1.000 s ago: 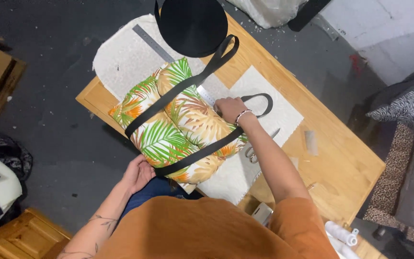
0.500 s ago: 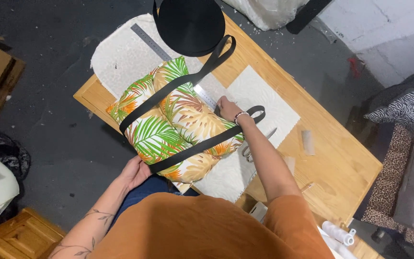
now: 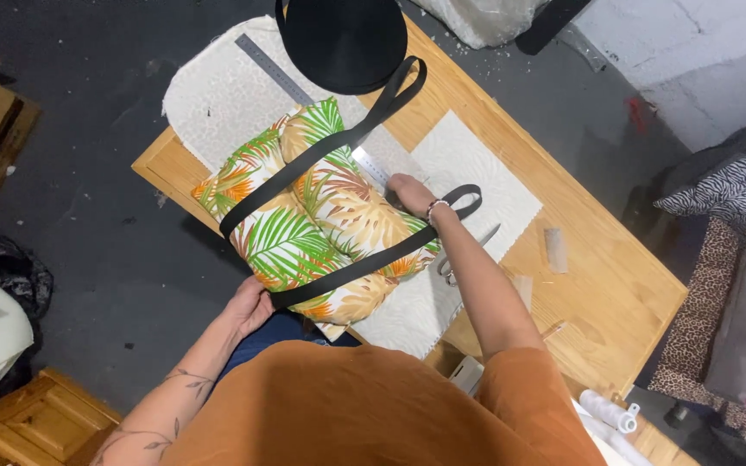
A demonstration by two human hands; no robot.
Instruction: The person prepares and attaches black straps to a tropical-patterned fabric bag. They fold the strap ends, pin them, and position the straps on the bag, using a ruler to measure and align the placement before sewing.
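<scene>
A leaf-printed cushion [image 3: 312,229] in green, orange and cream lies slantwise on a wooden surface [image 3: 597,285], its near-left end reaching the surface's near edge. Black webbing strap [image 3: 338,147] runs over it in two lines: one comes from a black roll [image 3: 338,39] at the far edge and crosses the upper half, the other crosses the lower half and ends in a loop just beyond the cushion's right side. The left hand [image 3: 248,306] cups the cushion's near end at the edge of the surface, fingers curled on the fabric where the lower strap ends. The right hand [image 3: 409,192] rests at the cushion's right side, fingers bent against it beside the strap loop; whether it pinches the strap cannot be told. Cream fabric pieces [image 3: 468,164] lie under and around the cushion, one overhanging the far-left corner. A metal ruler [image 3: 274,71] lies on that piece, scissors [image 3: 464,255] just right of the forearm. Bare wood stays open to the right; dark floor [image 3: 88,173] lies open on the left.
</scene>
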